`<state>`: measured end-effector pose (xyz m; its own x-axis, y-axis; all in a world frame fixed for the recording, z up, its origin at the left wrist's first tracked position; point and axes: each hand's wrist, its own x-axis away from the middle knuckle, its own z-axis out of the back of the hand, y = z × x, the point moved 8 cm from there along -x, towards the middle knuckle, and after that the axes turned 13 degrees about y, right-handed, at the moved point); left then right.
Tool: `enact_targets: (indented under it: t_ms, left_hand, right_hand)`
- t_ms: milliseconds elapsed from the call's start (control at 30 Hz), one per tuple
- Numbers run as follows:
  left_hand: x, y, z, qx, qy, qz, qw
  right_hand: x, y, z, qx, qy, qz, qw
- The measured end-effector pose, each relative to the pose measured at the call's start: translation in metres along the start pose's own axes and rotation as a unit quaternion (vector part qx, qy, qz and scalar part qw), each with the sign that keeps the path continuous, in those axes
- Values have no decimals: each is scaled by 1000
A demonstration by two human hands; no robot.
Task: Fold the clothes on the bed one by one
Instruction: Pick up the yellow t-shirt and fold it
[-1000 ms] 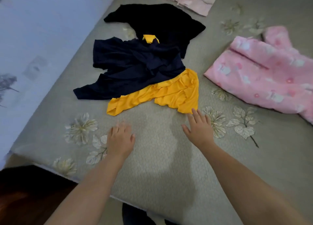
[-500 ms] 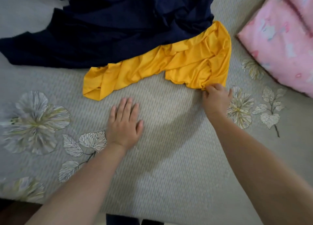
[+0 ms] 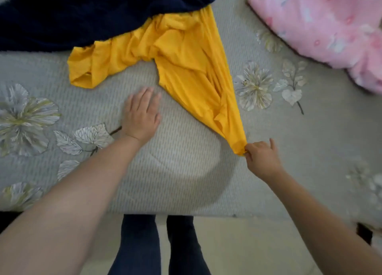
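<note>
While I look down through the head camera, the bed fills most of the view, its grey-green cover ribbed in the middle and printed with pale flowers and leaves toward both sides. Its near edge runs across the lower part of the picture, and below it I see my two legs in dark trousers standing on a light floor.

Next in size is the navy garment, heaped across the top left and running out of frame. Its lower edge lies over the top of the yellow garment. A pink printed garment sits at the top right, well apart from the yellow one, with bare cover between them.

That yellow garment lies in the centre of the bed. Its left part is bunched in loose folds near the navy heap, while its right part is drawn out into a long narrowing strip that runs down and to the right toward the near edge.

My right hand grasps the tip of that strip, thumb and fingers pinched on the cloth, the little finger sticking up free. My left hand is released, fingers straight and lying flat, palm down on the bare cover just beside the strip; I cannot tell whether the fingertips touch the cloth.
</note>
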<state>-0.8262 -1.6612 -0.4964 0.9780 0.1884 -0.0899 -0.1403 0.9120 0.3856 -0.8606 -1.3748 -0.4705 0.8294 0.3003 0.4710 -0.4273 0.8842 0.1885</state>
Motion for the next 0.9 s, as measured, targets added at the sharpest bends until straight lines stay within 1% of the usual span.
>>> enact_targets:
  t_ms: [33, 100, 200, 267, 333, 400, 467, 500, 533, 567, 600, 633, 667, 700, 767, 800, 833, 900]
  left_hand:
    - [-1, 13, -2, 9, -4, -10, 1000]
    - [0, 35, -17, 10, -54, -9, 998]
    - [8, 63, -34, -35, -111, -29, 993]
    - [16, 80, -39, -64, -133, -51, 988]
    - [30, 97, -42, -51, -165, -49, 984]
    - [54, 118, -47, 15, -226, 0, 974]
    - [90, 143, -55, 114, -311, 57, 942]
    - [109, 153, -57, 162, -337, 93, 923]
    - [125, 158, -56, 211, -344, 146, 903]
    - [137, 158, -53, 257, -332, 209, 883]
    - [145, 152, -48, 286, -299, 271, 869]
    - [149, 141, -41, 278, -250, 308, 875]
    - [152, 129, -32, 241, -203, 321, 893]
    - [155, 116, -25, 199, -167, 325, 909]
    - [161, 95, -14, 137, -140, 323, 926]
    - [162, 88, -11, 115, -146, 311, 932]
    - [162, 84, -10, 94, -155, 293, 939]
    - [158, 81, -10, 54, -167, 241, 954]
  right_hand:
    - [14, 9, -7, 7, -13, -8, 1000]
    - [39, 25, -18, 17, -26, -20, 999]
    - [63, 52, -29, 20, -18, -48, 998]
    - [74, 71, -38, 37, -22, -54, 998]
    - [80, 91, -47, 63, -31, -66, 995]
    - [82, 110, -56, 72, -38, -88, 993]
    - [82, 122, -64, 55, -39, -106, 992]
    - [81, 121, -67, 30, -26, -102, 994]
    - [78, 114, -69, -9, 1, -87, 996]
    - [74, 100, -69, -56, 38, -56, 996]
    - [72, 78, -67, -96, 68, -3, 993]
    - [73, 50, -64, -126, 85, 63, 986]
    - [75, 21, -61, -143, 95, 130, 976]
    - [77, -6, -59, -152, 100, 189, 965]
    - [82, -53, -57, -138, 101, 268, 948]
    - [81, -66, -57, -109, 110, 288, 945]
    - [77, -71, -50, -88, 137, 293, 942]
    - [70, -71, -40, -109, 153, 291, 938]
